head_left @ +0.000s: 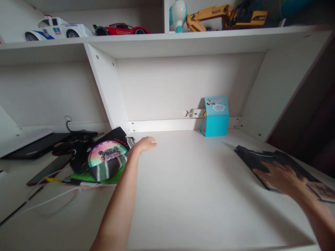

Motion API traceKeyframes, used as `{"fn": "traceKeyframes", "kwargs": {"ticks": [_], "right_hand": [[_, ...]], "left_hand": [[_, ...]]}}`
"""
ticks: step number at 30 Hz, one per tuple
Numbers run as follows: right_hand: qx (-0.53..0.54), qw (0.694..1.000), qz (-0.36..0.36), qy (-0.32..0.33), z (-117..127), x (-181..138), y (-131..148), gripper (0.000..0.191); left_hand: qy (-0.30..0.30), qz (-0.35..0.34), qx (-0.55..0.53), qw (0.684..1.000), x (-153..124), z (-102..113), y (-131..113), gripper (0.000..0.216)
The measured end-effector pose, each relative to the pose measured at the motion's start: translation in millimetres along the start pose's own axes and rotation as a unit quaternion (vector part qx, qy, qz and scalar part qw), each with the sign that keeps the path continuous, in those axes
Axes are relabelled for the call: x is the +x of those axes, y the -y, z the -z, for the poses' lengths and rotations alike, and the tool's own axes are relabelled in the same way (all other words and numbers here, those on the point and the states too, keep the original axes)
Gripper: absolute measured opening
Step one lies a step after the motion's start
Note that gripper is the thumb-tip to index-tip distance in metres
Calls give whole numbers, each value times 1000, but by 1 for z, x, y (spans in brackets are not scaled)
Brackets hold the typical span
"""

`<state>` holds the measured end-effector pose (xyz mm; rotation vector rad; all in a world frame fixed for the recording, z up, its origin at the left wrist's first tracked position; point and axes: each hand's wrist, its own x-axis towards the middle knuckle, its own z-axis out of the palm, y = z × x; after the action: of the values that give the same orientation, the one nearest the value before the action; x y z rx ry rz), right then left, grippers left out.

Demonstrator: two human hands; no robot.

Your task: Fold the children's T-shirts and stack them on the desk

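Observation:
My right hand (281, 176) lies flat with spread fingers on a dark folded garment (261, 156), which has a printed picture near its right end. Slightly blurred, this hand presses on the cloth without gripping it. My left hand (145, 143) is stretched forward beside a pile of folded clothes (108, 153). Its fingers point right, a little bent and apart, with nothing visible in them. A black piece with red NEZHA lettering and a round colourful print tops the pile, with striped grey-green and bright green cloth below.
A blue desk calendar (217, 125) stands at the back near a power socket (197, 113). A black laptop (36, 146), a tablet (48, 170) and a white cable (54, 199) lie on the left. Toy cars and a yellow toy excavator (227, 17) fill the shelf (167, 36) overhead.

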<state>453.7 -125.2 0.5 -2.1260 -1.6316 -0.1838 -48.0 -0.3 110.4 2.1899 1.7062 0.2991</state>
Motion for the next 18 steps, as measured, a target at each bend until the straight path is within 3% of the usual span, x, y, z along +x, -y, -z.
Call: {"fn": "traceKeyframes", "kwargs": {"ticks": [3,5,7,9,13,18], "right_hand": [[-20,998,58,-16,-18,-13,47,54],[-24,994,108,-23,-25,-23,73,50],[-27,990,131,-33,-29,-32,86,47],[-30,989,135,-45,-30,-36,85,45],[-20,989,133,-58,-32,-39,66,41],[8,988,146,-54,-34,-40,65,41]], "left_hand": [[-205,94,60,972,-17,27,11,48],[-345,189,77,916,-29,41,23,53],[-422,257,63,867,-40,51,37,55],[-424,303,46,852,-48,56,51,55],[-350,331,30,876,-53,60,68,36],[-366,335,-1,868,-50,61,74,26]]}}
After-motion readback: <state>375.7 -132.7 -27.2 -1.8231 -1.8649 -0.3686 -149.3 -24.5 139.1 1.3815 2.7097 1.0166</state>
